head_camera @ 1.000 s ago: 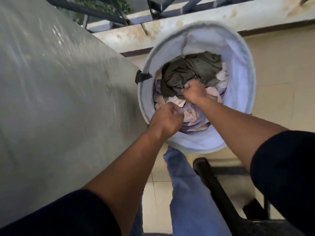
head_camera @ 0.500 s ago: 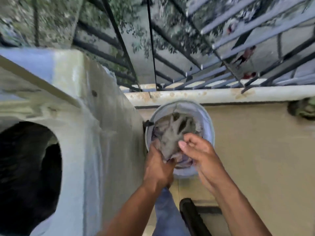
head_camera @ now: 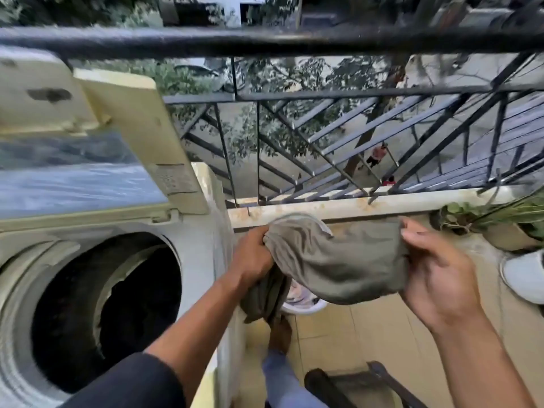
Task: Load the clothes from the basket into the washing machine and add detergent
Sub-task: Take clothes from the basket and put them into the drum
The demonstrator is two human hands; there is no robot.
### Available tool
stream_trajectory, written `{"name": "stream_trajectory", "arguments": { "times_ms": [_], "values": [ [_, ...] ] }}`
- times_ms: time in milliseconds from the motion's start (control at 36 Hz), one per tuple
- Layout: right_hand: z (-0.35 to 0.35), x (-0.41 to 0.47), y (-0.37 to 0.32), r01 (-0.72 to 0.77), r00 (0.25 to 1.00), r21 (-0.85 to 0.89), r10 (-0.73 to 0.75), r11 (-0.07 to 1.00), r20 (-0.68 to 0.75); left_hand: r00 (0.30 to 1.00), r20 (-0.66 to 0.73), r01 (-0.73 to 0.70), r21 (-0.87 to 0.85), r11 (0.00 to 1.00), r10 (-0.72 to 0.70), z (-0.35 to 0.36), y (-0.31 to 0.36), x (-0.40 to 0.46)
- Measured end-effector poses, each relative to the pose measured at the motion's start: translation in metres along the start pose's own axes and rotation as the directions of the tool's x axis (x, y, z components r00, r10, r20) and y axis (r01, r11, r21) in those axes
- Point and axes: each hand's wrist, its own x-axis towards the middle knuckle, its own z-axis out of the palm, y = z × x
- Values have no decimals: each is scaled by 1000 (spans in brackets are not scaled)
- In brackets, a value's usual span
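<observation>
An olive-green garment is stretched between my two hands above the floor. My left hand grips its bunched left end right beside the washing machine's side. My right hand holds its right end, fingers curled over the top edge. Below the cloth, only a sliver of the white laundry basket shows, with pale clothes inside. The top-loading washing machine fills the left, with its drum open and dark and its lid raised.
A black metal railing on a stained ledge closes the balcony ahead. Potted plants and a white object sit at the right. A dark chair frame stands on the tiled floor near my leg.
My hands have lifted the olive garment out of the basket and pulled it apart between them. The view rose from the basket to the railing and the open drum.
</observation>
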Motion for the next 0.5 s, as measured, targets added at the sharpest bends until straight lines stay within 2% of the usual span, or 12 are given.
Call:
{"name": "stream_trajectory", "arguments": {
  "times_ms": [56, 83, 111, 139, 167, 194, 222, 250, 333, 389, 500],
  "values": [
    [2, -1, 1, -23, 986, -331, -34, 943, -165, 999, 39, -25, -21, 999, 25, -22, 21, -6],
    [0, -2, 4, -65, 970, -548, -76, 834, -231, 997, 69, -37, -34, 999, 39, -33, 33, -12],
    [-6, -3, 9, -129, 958, -754, -116, 644, -263, 993, 108, -49, -58, 997, 55, -42, 43, -18],
    [-9, -6, 12, -195, 956, -885, -122, 422, -268, 988, 132, -71, -76, 995, 81, -51, 54, -25],
    [-10, -10, 16, -244, 957, -938, -96, 244, -274, 983, 152, -90, -93, 992, 103, -60, 64, -34],
    [-9, -14, 20, -275, 960, -952, -26, 135, -280, 978, 164, -108, -113, 988, 126, -70, 73, -42],
    [-9, -17, 26, -269, 963, -957, 52, 109, -265, 974, 173, -119, -148, 982, 144, -78, 82, -51],
    [-7, -20, 31, -238, 967, -960, 128, 148, -220, 971, 173, -133, -177, 975, 164, -87, 90, -60],
    [21, -29, 44, -120, 973, -918, 227, 378, -34, 950, 161, -220, -270, 937, 269, -111, 107, -87],
    [42, -30, 54, -6, 974, -874, 200, 485, 105, 926, 166, -274, -325, 905, 340, -126, 117, -105],
    [85, -16, 73, 159, 981, -874, 28, 460, 193, 892, 110, -368, -390, 844, 439, -156, 123, -136]
  ]
}}
